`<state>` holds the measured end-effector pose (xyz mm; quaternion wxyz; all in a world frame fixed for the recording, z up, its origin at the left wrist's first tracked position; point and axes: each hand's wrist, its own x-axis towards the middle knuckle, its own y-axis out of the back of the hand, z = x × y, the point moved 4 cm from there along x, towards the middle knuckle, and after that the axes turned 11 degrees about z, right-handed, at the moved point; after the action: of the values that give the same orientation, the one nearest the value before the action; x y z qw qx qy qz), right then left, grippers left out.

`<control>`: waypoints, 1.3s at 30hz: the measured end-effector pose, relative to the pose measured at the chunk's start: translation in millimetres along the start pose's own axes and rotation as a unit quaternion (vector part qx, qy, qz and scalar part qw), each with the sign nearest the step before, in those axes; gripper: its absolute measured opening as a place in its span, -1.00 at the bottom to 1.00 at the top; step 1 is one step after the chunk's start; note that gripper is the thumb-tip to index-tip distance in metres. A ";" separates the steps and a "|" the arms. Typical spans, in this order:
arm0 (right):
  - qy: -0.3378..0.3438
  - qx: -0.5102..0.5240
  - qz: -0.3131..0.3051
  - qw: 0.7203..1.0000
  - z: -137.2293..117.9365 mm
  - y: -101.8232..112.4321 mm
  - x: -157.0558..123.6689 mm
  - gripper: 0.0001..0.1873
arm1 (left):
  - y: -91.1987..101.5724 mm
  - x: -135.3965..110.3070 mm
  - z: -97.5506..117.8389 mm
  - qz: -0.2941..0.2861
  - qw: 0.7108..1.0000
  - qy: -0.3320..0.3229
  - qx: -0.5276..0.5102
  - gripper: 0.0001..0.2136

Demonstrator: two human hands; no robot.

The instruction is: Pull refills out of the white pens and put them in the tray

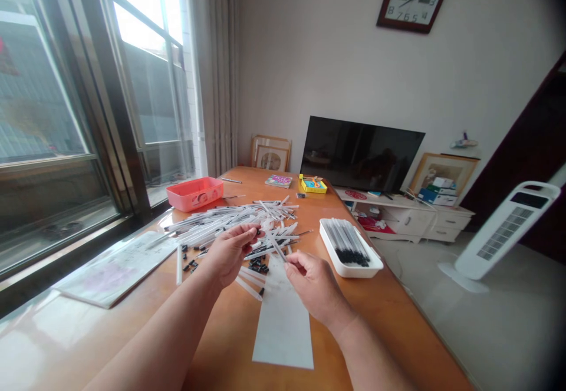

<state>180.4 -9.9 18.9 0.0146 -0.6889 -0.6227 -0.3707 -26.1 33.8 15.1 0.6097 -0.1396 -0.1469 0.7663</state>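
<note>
Between thumb and fingers, my right hand (pixel 312 282) grips a clear pen barrel (pixel 277 246) that slants up and to the left. My left hand (pixel 230 254) is closed in a pinch around a small black pen cap (pixel 258 232), close to the barrel's far end; cap and barrel look apart. Beyond both hands spreads a loose pile of clear pen barrels (pixel 221 219). Small black caps (pixel 260 265) lie scattered below the hands, with more by the left wrist. A white paper strip (pixel 283 326) lies under the right hand.
At right stands a white tray (pixel 374 268) of pens with black ends. A red plastic basket (pixel 194 195) sits at the far left, above a flat booklet (pixel 119 273). Farther back are a small yellow box (pixel 313 186) and a colourful booklet (pixel 278 181). The table's right edge runs beside the tray.
</note>
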 end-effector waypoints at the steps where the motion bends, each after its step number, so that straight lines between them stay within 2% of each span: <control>1: 0.004 -0.004 -0.005 1.000 -0.4 -0.3 -0.4 -0.81 | -0.2 -0.1 0.8 -0.003 1.000 0.004 -0.013 -0.74; 13: 0.017 -0.037 -0.013 0.999 0.8 -1.9 -1.4 -0.82 | -6.3 -4.5 3.0 -0.034 0.999 -0.019 0.014 -0.79; 27: 0.019 -0.050 -0.009 0.999 1.4 -2.3 -1.7 -0.84 | -3.2 -0.8 -1.0 -0.028 0.995 -0.057 0.082 -0.79; 39: 0.015 -0.069 0.006 0.998 2.6 -0.8 -1.4 -0.85 | -5.3 -1.7 -1.0 -0.040 0.995 -0.063 0.071 -0.77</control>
<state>181.1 -9.6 15.9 -0.0216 -0.6861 -0.5916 -0.4228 -20.6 33.2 16.4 0.6378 -0.0413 -0.1363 0.7570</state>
